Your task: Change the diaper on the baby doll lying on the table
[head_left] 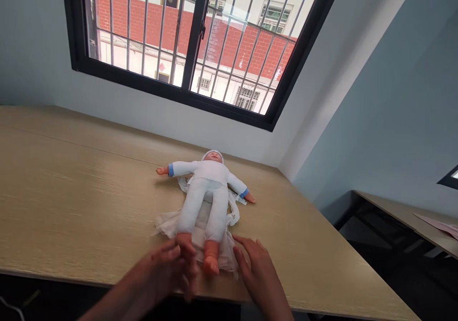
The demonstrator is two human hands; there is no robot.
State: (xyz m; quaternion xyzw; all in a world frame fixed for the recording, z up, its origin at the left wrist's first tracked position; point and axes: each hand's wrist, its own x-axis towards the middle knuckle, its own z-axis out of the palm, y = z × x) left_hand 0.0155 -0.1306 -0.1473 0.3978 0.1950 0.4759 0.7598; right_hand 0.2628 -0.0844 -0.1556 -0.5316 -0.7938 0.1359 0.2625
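A baby doll [208, 178] in a white suit with blue cuffs lies on its back on the wooden table [89, 192], arms spread, head towards the window. Beneath its legs and body is a crumpled white cloth or thin plastic sheet [168, 223], mostly covered by the doll. My left hand [171, 266] is blurred beside the doll's left-side foot in the picture, fingers apart, hiding part of that foot; whether it touches I cannot tell. On the other side, my right hand [255, 266] is open, its fingertips at the sheet's edge near the other foot.
Behind the table is a wall with a dark-framed, barred window [182, 87]. The table's front edge runs beneath my hands. At the right, a second table [397, 211] bears a pink sheet [438, 223]. A white cable [12, 306] shows at the lower left.
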